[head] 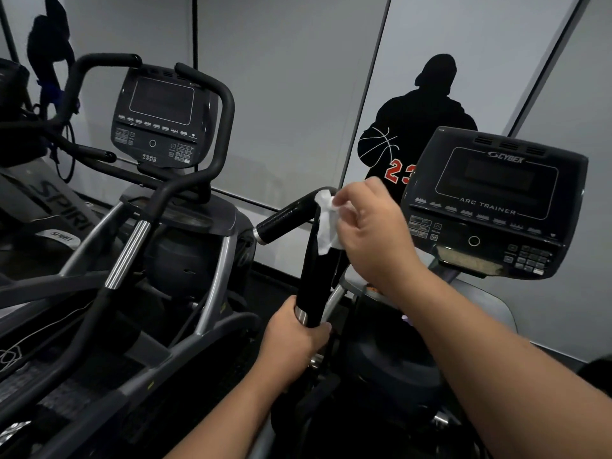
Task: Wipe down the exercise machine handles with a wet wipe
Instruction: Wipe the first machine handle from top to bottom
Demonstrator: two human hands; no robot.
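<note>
A black padded handle (313, 279) rises in the middle of the view and bends left into a short horizontal grip (284, 218). My right hand (374, 233) pinches a crumpled white wet wipe (326, 220) against the handle near the bend at its top. My left hand (294, 342) is wrapped around the handle's lower end, at the chrome collar. The handle belongs to the Cybex Arc Trainer, whose dark console (493, 200) stands to the right.
A second trainer with a 750A console (157, 117) and looping black handlebars (222, 127) stands to the left. A Spirit machine (49, 200) sits at far left. A grey wall with a black silhouette graphic (420, 127) is close behind.
</note>
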